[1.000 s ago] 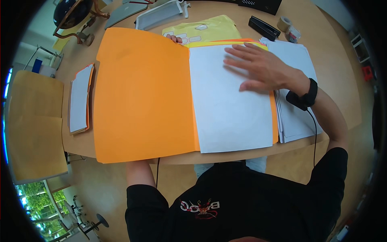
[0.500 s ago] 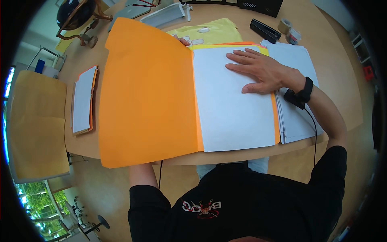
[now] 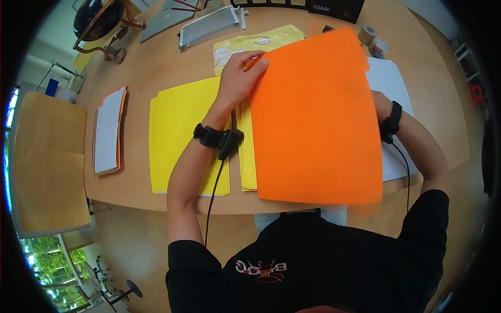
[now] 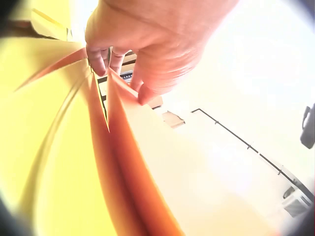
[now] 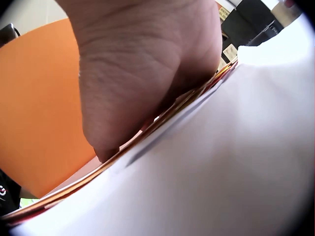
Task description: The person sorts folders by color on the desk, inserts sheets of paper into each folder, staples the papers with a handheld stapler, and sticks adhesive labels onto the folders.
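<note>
Left hand [image 3: 237, 78] pinches the top-left corner of the orange folder [image 3: 318, 120], cover swung over the stack on the table [image 3: 156, 57]. Right hand [image 5: 147, 73] sits under it, grip unclear, probably pressing the white paper stack [image 5: 236, 162]. 1 yellow folder [image 3: 180, 135] lies just left.

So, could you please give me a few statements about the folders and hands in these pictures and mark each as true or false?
1. The left hand pinches the top edge of the orange folder. True.
2. The orange folder lies open, showing a white sheet. False: its cover is folded over, so only orange shows.
3. A yellow folder lies on the table under the left forearm. True.
4. The right hand rests in plain view on top of the orange folder. False: in the head view the folder hides it; the right wrist view shows it at the folder's edge beside the white paper stack.
5. The roll of tape stands on the yellow folder. False: it stands on the table at the far right.
</note>
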A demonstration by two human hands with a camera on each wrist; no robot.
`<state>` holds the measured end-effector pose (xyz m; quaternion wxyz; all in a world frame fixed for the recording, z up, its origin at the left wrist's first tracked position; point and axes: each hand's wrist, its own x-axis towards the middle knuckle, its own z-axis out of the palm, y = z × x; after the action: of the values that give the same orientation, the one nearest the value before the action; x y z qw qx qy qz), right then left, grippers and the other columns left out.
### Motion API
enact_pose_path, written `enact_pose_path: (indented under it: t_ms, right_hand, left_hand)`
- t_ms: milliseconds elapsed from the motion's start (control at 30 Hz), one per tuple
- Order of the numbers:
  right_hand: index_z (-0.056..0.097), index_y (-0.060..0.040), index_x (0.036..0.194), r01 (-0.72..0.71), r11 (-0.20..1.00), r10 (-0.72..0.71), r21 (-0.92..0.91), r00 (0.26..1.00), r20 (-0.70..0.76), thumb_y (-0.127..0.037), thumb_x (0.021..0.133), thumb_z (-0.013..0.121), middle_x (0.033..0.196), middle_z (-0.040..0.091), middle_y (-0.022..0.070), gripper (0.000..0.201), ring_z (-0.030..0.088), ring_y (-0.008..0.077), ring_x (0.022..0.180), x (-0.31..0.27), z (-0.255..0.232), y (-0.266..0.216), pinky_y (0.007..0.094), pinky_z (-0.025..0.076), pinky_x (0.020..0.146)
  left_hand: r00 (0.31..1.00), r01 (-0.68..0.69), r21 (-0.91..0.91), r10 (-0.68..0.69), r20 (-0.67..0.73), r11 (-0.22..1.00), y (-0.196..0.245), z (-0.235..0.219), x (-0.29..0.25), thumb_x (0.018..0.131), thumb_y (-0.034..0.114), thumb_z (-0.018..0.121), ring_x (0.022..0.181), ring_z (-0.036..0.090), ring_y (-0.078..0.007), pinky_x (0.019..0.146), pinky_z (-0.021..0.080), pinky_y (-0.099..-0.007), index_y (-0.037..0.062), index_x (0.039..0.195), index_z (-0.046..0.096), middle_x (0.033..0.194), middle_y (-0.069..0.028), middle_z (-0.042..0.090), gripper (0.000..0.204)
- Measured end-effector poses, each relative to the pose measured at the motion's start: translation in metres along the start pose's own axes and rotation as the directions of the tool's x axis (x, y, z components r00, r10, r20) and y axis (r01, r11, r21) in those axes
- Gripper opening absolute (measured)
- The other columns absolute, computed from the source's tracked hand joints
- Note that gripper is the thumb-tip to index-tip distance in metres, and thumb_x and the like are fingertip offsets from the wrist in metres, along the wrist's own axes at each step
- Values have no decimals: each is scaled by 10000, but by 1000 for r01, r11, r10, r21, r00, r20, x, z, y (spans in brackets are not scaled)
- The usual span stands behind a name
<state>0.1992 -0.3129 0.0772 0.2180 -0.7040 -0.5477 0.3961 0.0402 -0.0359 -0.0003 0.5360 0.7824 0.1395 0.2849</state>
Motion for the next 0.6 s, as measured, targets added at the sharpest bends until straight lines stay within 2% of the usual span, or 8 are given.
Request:
enact_pose_path:
  t_ms: [67, 100, 133, 200, 433, 500, 567, 600]
  right_hand:
    - [506, -82, 1400, 20, 999, -22, -50, 999, -40, -434, 885, 675, 1426, 499, 190, 647, 456, 348, 1327, -6, 1, 18, 448, 390, 1094]
    - [510, -79, 1393, 28, 997, -33, -76, 998, -60, -422, 881, 680, 1415, 506, 191, 639, 464, 349, 1315, -2, 0, 25, 446, 396, 1085]
    - [515, -77, 1386, 37, 994, -45, -102, 996, -79, -410, 877, 686, 1404, 513, 192, 631, 472, 350, 1304, 6, -3, 29, 444, 403, 1075]
    - [524, -73, 1371, 52, 986, -71, -158, 991, -113, -386, 870, 697, 1382, 528, 193, 616, 488, 351, 1280, 17, 0, 32, 440, 416, 1057]
    - [555, -58, 1321, 100, 926, -182, -365, 963, -197, -302, 842, 734, 1306, 580, 199, 566, 545, 354, 1198, 23, 0, 77, 426, 461, 992]
    - [586, -54, 1259, 106, 758, -342, -644, 905, -253, -272, 816, 731, 1227, 624, 182, 515, 582, 364, 1100, 42, -42, 56, 419, 491, 913]
    - [676, -53, 1100, -34, 890, -253, -454, 792, -556, -245, 857, 674, 1030, 699, 142, 310, 650, 315, 912, 56, -77, 30, 359, 512, 786]
    - [653, 3, 1178, -71, 919, -233, -389, 696, -679, -247, 947, 628, 1033, 729, 110, 342, 686, 192, 943, 70, -97, 40, 315, 519, 831]
  left_hand:
    - [982, 172, 14, -172, 75, 985, 19, 0, -10, 891, 259, 744, 1036, 632, -146, 922, 485, -292, 52, 1245, 660, 1142, -68, 683, 418]
    - [1000, 12, 83, -11, -7, 996, 10, 3, -9, 846, 228, 750, 961, 652, -173, 842, 516, -293, 5, 1244, 633, 1156, -112, 679, 471]
    - [1000, 11, 81, -10, -7, 997, 15, 3, -9, 846, 228, 750, 961, 652, -173, 842, 516, -293, 5, 1244, 633, 1156, -112, 679, 471]
    - [892, 440, -132, -415, 177, 888, 25, -2, -9, 828, 156, 776, 967, 671, -160, 863, 533, -299, -24, 1259, 585, 1138, -108, 682, 504]
    - [823, 488, -163, -390, 413, 858, 20, -16, -4, 784, 52, 755, 924, 683, -184, 847, 549, -307, -72, 1151, 606, 1054, -137, 697, 415]
    - [813, 497, -151, -397, 426, 855, 22, -16, -4, 786, 49, 753, 921, 684, -186, 853, 552, -315, -74, 1136, 616, 1039, -136, 700, 396]
    - [816, 499, -137, -411, 406, 856, 21, -15, -3, 787, 50, 752, 920, 684, -188, 852, 553, -316, -73, 1130, 620, 1040, -133, 699, 388]
    - [817, 498, -113, -421, 393, 860, 21, -14, -4, 789, 51, 752, 918, 684, -190, 852, 553, -318, -73, 1124, 624, 1041, -131, 699, 379]
